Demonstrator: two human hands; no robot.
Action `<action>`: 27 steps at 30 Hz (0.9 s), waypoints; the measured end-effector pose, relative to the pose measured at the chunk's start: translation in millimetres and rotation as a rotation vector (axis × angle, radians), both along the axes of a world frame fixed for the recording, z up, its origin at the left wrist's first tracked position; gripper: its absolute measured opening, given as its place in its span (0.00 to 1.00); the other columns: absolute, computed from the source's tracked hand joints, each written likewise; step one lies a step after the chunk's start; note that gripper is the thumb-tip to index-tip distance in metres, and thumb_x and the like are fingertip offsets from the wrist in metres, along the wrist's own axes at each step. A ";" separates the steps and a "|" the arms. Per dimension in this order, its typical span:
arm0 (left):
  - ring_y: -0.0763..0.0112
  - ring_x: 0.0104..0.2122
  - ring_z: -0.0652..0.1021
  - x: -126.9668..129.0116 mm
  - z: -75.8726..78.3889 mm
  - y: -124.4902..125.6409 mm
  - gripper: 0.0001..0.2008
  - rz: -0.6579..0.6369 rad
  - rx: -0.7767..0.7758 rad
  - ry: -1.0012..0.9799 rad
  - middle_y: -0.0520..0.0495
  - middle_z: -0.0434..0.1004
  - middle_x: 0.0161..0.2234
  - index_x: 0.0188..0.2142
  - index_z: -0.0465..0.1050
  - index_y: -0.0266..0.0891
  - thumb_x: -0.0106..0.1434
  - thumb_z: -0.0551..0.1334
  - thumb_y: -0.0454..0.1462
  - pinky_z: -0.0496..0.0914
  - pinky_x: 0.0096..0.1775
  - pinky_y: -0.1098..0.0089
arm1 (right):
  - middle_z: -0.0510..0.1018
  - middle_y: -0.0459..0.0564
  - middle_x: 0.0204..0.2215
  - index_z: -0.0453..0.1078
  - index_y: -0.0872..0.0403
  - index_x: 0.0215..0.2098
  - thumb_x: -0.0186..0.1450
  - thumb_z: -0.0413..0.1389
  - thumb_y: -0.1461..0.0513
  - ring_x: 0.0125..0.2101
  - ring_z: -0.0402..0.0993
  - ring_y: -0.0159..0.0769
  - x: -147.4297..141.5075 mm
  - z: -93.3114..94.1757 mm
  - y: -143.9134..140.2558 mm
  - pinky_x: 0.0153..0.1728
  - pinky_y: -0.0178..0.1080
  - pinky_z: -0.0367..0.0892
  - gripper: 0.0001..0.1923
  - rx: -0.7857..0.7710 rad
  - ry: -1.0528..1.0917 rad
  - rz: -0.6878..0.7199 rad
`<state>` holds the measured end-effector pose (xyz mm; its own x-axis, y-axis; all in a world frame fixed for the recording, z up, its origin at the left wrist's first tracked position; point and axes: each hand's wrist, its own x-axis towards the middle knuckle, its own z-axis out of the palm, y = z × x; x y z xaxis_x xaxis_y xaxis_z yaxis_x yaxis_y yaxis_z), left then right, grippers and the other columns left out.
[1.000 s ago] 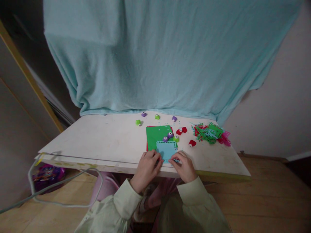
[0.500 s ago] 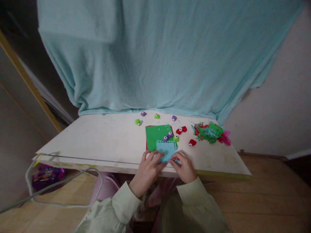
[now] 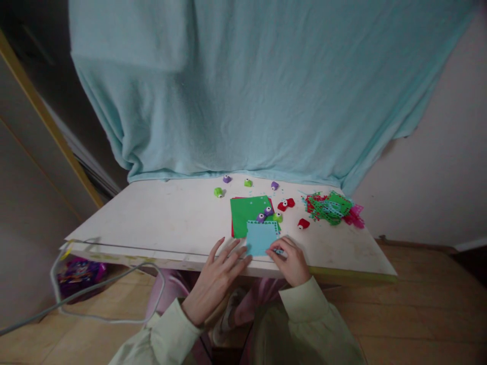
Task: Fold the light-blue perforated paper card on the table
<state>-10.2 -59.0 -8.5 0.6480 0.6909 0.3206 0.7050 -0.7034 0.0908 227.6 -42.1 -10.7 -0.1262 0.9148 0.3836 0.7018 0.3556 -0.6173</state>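
Observation:
A light blue square of paper (image 3: 262,239) lies near the table's front edge, with rows of small punched holes along its far and right edges. My right hand (image 3: 289,259) pinches its lower right corner between thumb and fingers. To the left of the paper, my left hand (image 3: 222,271) is open, fingers spread over the table edge, the tips close to the sheet's left side. Beneath and behind the blue sheet is green paper (image 3: 243,210), with red paper (image 3: 232,225) showing under it. Small purple craft punches (image 3: 261,217) and a lime-green one (image 3: 277,217) rest just beyond the blue sheet.
Red punches (image 3: 303,224) lie to the right, more purple and lime-green (image 3: 218,192) ones farther back. A tangled heap of punched paper strips (image 3: 331,208) covers the right side of the white table (image 3: 163,218). A light blue cloth (image 3: 266,91) hangs behind. A cable (image 3: 114,320) loops at the left.
My left hand has come off the blue paper, moving left and toward me, and its fingers have spread. My right hand stays at the paper's corner. The view has shifted slightly.

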 end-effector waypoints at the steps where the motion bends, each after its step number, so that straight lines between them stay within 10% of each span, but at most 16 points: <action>1: 0.59 0.61 0.52 0.0 -0.7 0.2 0.20 -0.010 -0.004 -0.003 0.50 0.59 0.59 0.57 0.59 0.48 0.66 0.53 0.35 0.43 0.60 0.47 | 0.72 0.49 0.31 0.69 0.53 0.33 0.60 0.58 0.64 0.35 0.69 0.40 -1.6 1.2 -2.0 0.37 0.41 0.67 0.03 0.034 -0.014 -0.023; 10: 0.60 0.61 0.53 0.5 0.3 0.1 0.21 -0.016 0.049 -0.022 0.48 0.57 0.60 0.57 0.58 0.48 0.66 0.52 0.33 0.47 0.60 0.48 | 0.60 0.50 0.59 0.69 0.50 0.49 0.63 0.53 0.66 0.56 0.56 0.48 -31.9 7.3 -38.0 0.55 0.55 0.55 0.16 0.311 -0.364 0.127; 27: 0.61 0.57 0.60 -1.8 -4.5 6.2 0.23 -0.010 0.036 -0.073 0.45 0.61 0.55 0.56 0.59 0.50 0.63 0.53 0.29 0.50 0.59 0.46 | 0.60 0.56 0.59 0.68 0.56 0.50 0.63 0.51 0.67 0.56 0.57 0.49 34.3 -8.4 -37.5 0.54 0.56 0.57 0.17 0.348 -0.449 0.123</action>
<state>-11.9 -52.8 -12.9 0.6286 0.6716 0.3921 0.6903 -0.7141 0.1166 261.9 -79.6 -19.2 -0.4437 0.7129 0.5430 0.8085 0.5798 -0.1007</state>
